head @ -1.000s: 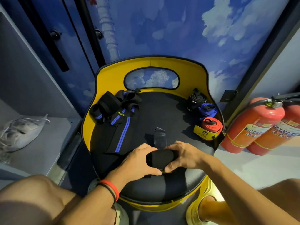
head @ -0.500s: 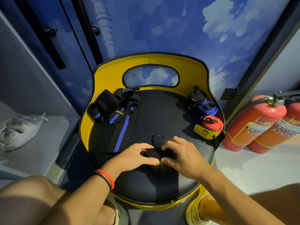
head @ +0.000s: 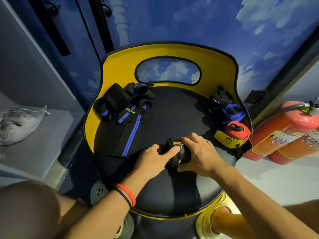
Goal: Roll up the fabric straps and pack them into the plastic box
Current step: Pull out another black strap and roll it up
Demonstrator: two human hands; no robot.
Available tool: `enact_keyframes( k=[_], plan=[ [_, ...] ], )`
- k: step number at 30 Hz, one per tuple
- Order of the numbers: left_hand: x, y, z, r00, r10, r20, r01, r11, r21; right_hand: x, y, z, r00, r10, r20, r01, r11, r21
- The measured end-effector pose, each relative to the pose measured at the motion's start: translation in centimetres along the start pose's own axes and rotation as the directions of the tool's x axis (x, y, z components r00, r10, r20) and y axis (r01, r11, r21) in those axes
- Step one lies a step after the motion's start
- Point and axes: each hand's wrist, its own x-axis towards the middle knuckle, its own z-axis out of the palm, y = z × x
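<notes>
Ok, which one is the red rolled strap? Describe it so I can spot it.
Find the yellow-backed chair with the round black seat. On the seat's right edge three rolled straps sit in a row; the red rolled strap is the nearest. Unlike the blue rolled strap and black rolled strap, it has a yellow label.

Now bunched tighter near the front of the black seat: black strap roll, loose tail gone, yellow label turned up. Closed further over it since a second ago: left hand, right hand.
</notes>
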Motion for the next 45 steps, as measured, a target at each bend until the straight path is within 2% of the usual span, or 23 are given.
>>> enact_keyframes(
  k=[3,7,11,13,15,18,20,23,24,26,28,30,32,36,39,42,45],
  plan=[
    [-0.1,0.0,0.8,0.997,-0.055,0.06,0.065,0.983,-0.169,0.8,0.3,-0.5,0.999,-0.018,0.037,0.015,0.998,0.059],
    [-0.2,0.9,1.1,0.992,-0.098,0.085,0.122,0.928,-0.353,1.3,0.4,-0.3,0.999,0.036,0.022,-0.041,0.964,0.264],
    [0.2,1.1,1.3,0.98,-0.144,0.14,0.197,0.815,-0.545,2.3,0.5,-1.1,0.979,0.163,0.119,-0.2,0.859,0.472],
    [0.5,0.7,1.0,0.972,-0.153,0.18,0.233,0.733,-0.638,2.7,0.5,-1.3,0.973,0.165,0.16,-0.224,0.834,0.504],
    [0.9,-0.5,0.4,0.965,-0.123,0.23,0.248,0.703,-0.667,2.8,0.5,-1.3,0.968,0.173,0.181,-0.24,0.846,0.476],
    [1.1,-1.8,0.0,0.959,-0.076,0.274,0.255,0.658,-0.709,2.6,0.9,-1.0,0.954,0.242,0.176,-0.299,0.785,0.543],
    [0.7,-1.9,0.2,0.964,-0.058,0.259,0.237,0.625,-0.744,2.1,0.6,-1.2,0.947,0.25,0.201,-0.321,0.735,0.597],
    [0.6,-2.3,0.9,0.974,-0.061,0.216,0.214,0.542,-0.813,1.5,0.9,-1.0,0.95,0.219,0.223,-0.312,0.72,0.62],
    [0.6,-2.3,1.1,0.983,-0.035,0.182,0.17,0.561,-0.81,1.2,0.8,-1.3,0.95,0.203,0.238,-0.31,0.71,0.632],
    [0.9,-2.2,1.2,0.992,0.047,0.118,0.055,0.677,-0.734,0.7,1.0,-1.9,0.956,0.156,0.248,-0.281,0.725,0.629],
    [1.0,-1.7,0.9,0.989,0.147,0.033,-0.092,0.762,-0.64,0.2,1.1,-2.3,0.965,0.109,0.239,-0.223,0.819,0.528],
    [1.3,-1.2,0.5,0.966,0.257,-0.016,-0.235,0.853,-0.467,-0.4,1.1,-1.5,0.983,0.101,0.154,-0.161,0.878,0.451],
    [1.5,-1.4,0.2,0.945,0.327,-0.026,-0.319,0.898,-0.304,-1.0,0.8,-0.3,0.995,0.09,0.036,-0.097,0.893,0.44],
    [1.3,-2.1,0.9,0.918,0.394,-0.046,-0.397,0.912,-0.101,-1.5,0.6,0.5,0.995,0.072,-0.068,-0.04,0.924,0.38],
    [1.7,-2.0,0.9,0.895,0.445,0.004,-0.445,0.895,-0.021,-2.0,0.7,0.7,0.991,0.058,-0.12,-0.014,0.941,0.338],
    [2.4,-1.6,0.1,0.87,0.488,0.072,-0.493,0.866,0.09,-1.9,0.8,0.2,0.995,0.066,-0.08,-0.04,0.956,0.291],
    [2.6,-1.3,0.0,0.867,0.487,0.105,-0.496,0.863,0.097,-1.3,1.0,-0.7,0.997,0.065,-0.031,-0.056,0.972,0.229]
  ],
)
